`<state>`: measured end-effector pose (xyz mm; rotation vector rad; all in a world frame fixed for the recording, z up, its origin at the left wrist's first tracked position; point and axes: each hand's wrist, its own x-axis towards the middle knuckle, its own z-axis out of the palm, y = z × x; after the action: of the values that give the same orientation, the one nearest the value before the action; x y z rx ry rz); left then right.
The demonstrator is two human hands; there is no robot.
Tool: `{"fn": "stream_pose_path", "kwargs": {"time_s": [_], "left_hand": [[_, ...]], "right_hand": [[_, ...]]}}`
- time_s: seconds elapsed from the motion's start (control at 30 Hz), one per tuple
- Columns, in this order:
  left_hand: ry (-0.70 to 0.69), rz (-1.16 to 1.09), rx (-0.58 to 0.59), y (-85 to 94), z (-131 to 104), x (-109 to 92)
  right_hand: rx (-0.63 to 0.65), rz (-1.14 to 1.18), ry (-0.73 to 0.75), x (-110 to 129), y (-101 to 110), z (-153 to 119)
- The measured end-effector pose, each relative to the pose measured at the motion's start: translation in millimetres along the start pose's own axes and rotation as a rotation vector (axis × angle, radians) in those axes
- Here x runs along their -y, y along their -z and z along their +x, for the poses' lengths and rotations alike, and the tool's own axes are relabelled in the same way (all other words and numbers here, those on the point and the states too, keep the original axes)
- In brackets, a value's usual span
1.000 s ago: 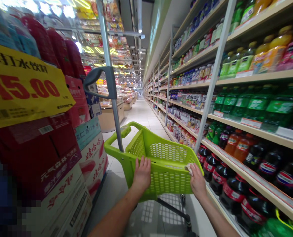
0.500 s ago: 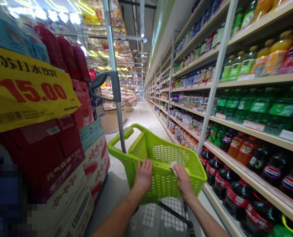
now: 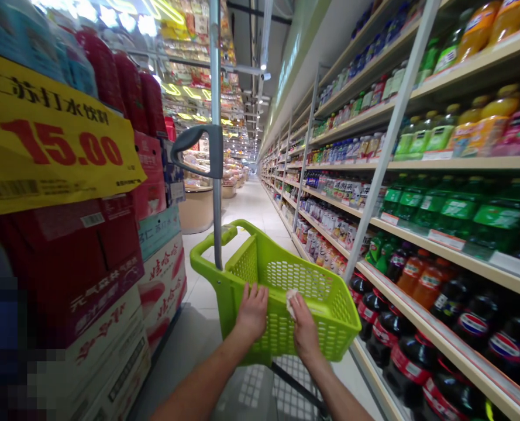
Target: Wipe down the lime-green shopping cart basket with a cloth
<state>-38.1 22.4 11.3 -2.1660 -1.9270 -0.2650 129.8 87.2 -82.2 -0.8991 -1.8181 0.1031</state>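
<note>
A green plastic basket (image 3: 286,316) with perforated walls sits on a wheeled cart frame, a grey pole (image 3: 216,216) rising at its left end. My left hand (image 3: 252,310) rests on the basket's near rim, its fingers hooked over the edge around the rim. Just right of it, my right hand (image 3: 304,327) pinches a crumpled white cloth or tissue (image 3: 292,303) at the same rim. A grey looped handle (image 3: 198,152) is fixed to the pole above the basket. Nothing can be seen inside the visible part of the basket.
Shelves (image 3: 465,164) of bottled drinks line the right side close to the basket. Stacked drink cartons (image 3: 161,280) with a yellow price sign (image 3: 58,134) stand at the left. A pale tiled aisle (image 3: 260,204) runs ahead, past round display counters (image 3: 196,210).
My right hand has moved left along the rim with the white cloth or tissue, closer to my left hand. My left hand keeps its place on the rim. The view has shifted slightly.
</note>
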Motion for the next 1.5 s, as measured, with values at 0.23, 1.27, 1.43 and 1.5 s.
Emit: {"fn": "stream_pose_path", "kwargs": {"time_s": [0.23,1.27,1.43,1.5], "left_hand": [[-0.029,-0.027,0.020,-3.6,-4.9,-2.5],[-0.040,-0.061,0.068,35.2,-6.8,5.9],[-0.037,-0.233,-0.324,52.8,-29.5,32.4],[0.180,-0.207,-0.475,63.5,-33.8,47.2]], "right_hand": [[-0.094,-0.102,-0.153,-16.3,15.1,-2.0],[0.082,-0.364,0.158,-32.8,4.2,11.7],[0.018,-0.192,0.121,-11.2,-10.5,16.4],[0.000,-0.092,0.152,23.5,-21.8,25.4]]}}
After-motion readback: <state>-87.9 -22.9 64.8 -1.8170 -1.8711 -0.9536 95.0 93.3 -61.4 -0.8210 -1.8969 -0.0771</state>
